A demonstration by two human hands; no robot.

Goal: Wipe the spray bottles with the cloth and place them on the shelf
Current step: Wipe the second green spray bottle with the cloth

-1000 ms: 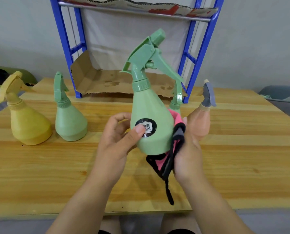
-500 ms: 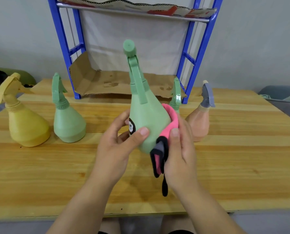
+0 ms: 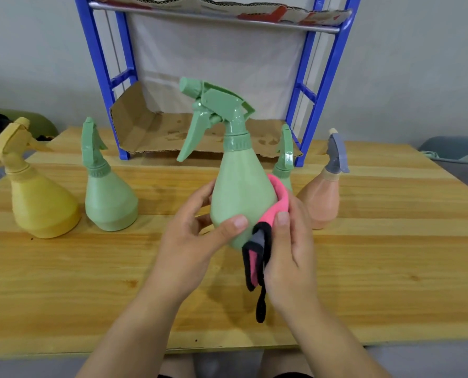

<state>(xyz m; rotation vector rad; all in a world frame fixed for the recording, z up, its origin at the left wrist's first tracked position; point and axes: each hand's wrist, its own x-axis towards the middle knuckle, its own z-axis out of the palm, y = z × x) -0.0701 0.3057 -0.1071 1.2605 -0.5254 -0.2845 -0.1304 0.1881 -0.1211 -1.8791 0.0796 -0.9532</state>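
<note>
Green spray bottle [image 3: 241,192] gripped by left hand [image 3: 189,241], right hand [image 3: 290,252] pinching cloth [image 3: 280,199], base partly hidden

No readable text, label, brand or number. Red print on cardboard [image 3: 268,14] atop shelf [image 3: 97,64] too cut off to make out.

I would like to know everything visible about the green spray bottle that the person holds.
The held green spray bottle looks like matte pale green plastic: a pear-shaped body, a ribbed collar and a trigger head whose nozzle points to the picture's left. It is about upright, lifted above the wooden table. The left hand grips its lower body, thumb in front. The right hand presses a pink cloth against its right side.
</note>
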